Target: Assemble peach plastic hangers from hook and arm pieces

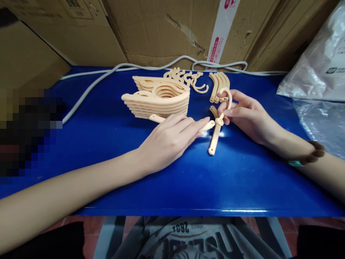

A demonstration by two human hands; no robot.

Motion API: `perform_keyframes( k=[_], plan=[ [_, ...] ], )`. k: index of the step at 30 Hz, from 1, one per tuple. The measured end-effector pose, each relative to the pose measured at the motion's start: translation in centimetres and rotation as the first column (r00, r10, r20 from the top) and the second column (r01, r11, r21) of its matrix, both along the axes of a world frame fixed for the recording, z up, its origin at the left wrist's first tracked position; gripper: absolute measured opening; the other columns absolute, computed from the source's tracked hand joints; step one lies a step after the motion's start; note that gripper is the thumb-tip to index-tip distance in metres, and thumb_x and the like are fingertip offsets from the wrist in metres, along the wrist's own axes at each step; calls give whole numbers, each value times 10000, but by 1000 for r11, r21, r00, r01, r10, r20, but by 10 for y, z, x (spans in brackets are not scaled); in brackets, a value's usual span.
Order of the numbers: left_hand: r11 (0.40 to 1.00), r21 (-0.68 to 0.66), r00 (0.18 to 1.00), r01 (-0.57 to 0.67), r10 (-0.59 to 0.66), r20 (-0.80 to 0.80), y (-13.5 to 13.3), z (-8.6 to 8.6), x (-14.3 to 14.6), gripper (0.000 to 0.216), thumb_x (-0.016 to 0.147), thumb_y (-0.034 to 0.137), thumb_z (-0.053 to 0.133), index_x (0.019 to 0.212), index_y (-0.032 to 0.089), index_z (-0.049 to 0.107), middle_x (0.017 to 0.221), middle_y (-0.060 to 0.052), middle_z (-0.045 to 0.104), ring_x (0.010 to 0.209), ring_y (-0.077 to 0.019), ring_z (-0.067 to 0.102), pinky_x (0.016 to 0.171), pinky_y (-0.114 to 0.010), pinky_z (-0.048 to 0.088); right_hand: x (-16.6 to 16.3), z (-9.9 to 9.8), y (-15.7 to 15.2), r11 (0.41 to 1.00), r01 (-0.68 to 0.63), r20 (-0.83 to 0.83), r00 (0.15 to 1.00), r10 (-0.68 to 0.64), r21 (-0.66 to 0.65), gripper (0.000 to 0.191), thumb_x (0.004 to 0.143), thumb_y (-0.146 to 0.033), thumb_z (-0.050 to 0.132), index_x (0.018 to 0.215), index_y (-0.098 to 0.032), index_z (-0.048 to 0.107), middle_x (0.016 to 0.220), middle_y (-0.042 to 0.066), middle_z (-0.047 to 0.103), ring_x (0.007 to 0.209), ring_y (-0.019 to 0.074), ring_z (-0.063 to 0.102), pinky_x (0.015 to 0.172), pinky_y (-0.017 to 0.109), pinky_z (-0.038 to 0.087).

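Over the glossy blue table [161, 187], the left hand [172, 135] closes round one slim cream plastic strip [208, 126]; beside it, the right hand [246, 111] pinches one cream plastic hook [230, 98]. White tape [222, 28] bears illegible red print.

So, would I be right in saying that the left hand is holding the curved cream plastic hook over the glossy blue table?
Not quite: the head view shows the right hand holding the curved cream plastic hook over the glossy blue table.
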State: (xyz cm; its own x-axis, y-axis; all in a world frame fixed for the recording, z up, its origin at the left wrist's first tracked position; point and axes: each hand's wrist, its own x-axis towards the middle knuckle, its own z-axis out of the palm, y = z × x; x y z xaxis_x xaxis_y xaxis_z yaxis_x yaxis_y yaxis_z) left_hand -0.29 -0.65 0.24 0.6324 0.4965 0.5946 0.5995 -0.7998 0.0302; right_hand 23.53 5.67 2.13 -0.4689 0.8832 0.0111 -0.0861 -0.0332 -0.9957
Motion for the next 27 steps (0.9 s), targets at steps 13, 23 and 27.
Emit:
perform_keyframes(
  k=[13,23,27],
  plan=[
    [993,-110,998,46,-49,-25,0,-4,-2,418,1057,104,438,1474,81,431,1248,-127,677,1077,-201,660,929,-336,525,2,-2,1,997,-48,77,996,43,58,454,750,-271,816,1154,-248,612,811,-37,668,629,114,559,620,284,487],
    [992,-98,995,83,-88,-40,-1,-4,-2,401,1075,120,428,1475,93,419,1200,-96,697,1034,-178,664,882,-305,490,8,-2,5,982,-178,97,980,173,55,459,802,-254,817,1192,-215,579,822,-31,691,685,109,650,626,244,518],
    [990,-60,990,124,-127,-53,-2,-1,-1,390,1090,122,385,1476,78,411,1197,-91,706,997,-161,663,829,-295,474,11,-1,7,962,-263,139,958,251,74,439,823,-260,804,1186,-211,563,805,-33,698,689,109,664,642,247,529]
  ],
)
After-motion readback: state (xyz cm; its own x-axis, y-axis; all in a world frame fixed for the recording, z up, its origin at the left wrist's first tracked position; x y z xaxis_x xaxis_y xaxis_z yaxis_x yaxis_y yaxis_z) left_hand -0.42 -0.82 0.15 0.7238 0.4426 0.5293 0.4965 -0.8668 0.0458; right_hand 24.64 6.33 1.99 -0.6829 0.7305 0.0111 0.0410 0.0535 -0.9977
